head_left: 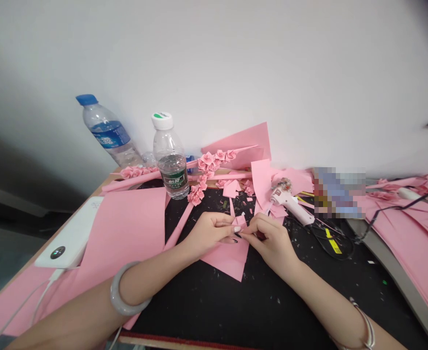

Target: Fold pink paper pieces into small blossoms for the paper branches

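Note:
Near the middle of the black mat (199,311), my left hand (214,231) and my right hand (268,236) meet with fingertips close together. Both pinch a small folded pink paper piece (240,222) between them. Beneath the hands lies a flat pink sheet (231,257). Just behind my right hand, a white glue gun (294,206) rests on its side. Rolled pink paper stems with folded flowers (196,193) lie behind and left of my left hand.
A green-labelled bottle (172,167) stands at the back, and a blue-capped bottle (110,131) leans by the wall. A white power bank (71,233) with a cable lies left on pink sheets (129,228). Black cables (339,238) and a pink paper stack (406,243) are right.

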Action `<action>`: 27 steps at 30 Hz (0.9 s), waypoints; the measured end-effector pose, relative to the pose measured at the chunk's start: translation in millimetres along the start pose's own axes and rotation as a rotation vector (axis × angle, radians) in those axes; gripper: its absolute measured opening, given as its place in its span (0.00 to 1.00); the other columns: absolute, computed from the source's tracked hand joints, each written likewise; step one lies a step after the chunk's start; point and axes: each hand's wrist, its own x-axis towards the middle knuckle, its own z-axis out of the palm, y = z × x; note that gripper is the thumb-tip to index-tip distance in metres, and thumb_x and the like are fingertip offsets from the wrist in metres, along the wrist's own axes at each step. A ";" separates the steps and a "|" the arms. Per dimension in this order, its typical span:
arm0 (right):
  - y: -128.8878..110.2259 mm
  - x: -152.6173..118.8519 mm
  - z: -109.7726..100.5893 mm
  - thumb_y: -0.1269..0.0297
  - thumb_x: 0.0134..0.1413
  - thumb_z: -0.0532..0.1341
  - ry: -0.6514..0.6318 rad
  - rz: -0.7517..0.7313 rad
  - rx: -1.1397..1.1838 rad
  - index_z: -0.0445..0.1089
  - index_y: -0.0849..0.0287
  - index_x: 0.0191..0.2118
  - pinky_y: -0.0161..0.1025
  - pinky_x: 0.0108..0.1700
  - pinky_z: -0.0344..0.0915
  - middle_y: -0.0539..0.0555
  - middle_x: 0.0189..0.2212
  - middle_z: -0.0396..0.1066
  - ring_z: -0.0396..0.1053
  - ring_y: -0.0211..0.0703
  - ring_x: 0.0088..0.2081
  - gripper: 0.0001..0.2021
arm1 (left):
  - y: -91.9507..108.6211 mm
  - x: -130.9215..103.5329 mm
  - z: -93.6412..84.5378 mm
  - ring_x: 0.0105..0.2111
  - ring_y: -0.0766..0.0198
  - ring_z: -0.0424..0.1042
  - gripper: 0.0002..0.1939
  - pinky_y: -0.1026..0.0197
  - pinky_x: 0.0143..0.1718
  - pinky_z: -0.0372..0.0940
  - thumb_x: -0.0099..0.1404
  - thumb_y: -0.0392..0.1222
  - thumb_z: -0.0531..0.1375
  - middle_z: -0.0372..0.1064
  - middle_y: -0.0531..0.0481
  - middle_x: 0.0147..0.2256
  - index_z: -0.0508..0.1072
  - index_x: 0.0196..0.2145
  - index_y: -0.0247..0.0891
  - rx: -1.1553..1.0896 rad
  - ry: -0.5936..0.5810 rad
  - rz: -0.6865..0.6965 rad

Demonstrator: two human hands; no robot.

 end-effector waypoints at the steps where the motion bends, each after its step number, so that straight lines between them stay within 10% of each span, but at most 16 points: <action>1: -0.7 0.2 -0.4 0.68 0.52 0.59 -0.015 -0.002 0.003 0.64 0.58 0.24 0.36 0.25 0.56 0.50 0.23 0.61 0.59 0.38 0.25 0.08 | 0.2 -0.1 0.1 0.28 0.65 0.73 0.14 0.65 0.30 0.67 0.48 0.46 0.65 0.73 0.48 0.29 0.73 0.29 0.31 0.001 -0.004 0.007; 27: 0.6 2.6 -2.8 0.71 0.61 0.44 -0.169 0.124 -0.114 0.48 0.57 0.25 0.35 0.28 0.52 0.48 0.23 0.53 0.55 0.38 0.25 0.12 | -5.6 2.8 -3.8 0.37 0.57 0.74 0.20 0.63 0.34 0.68 0.55 0.40 0.62 0.74 0.41 0.38 0.68 0.46 0.35 -0.107 -0.084 0.018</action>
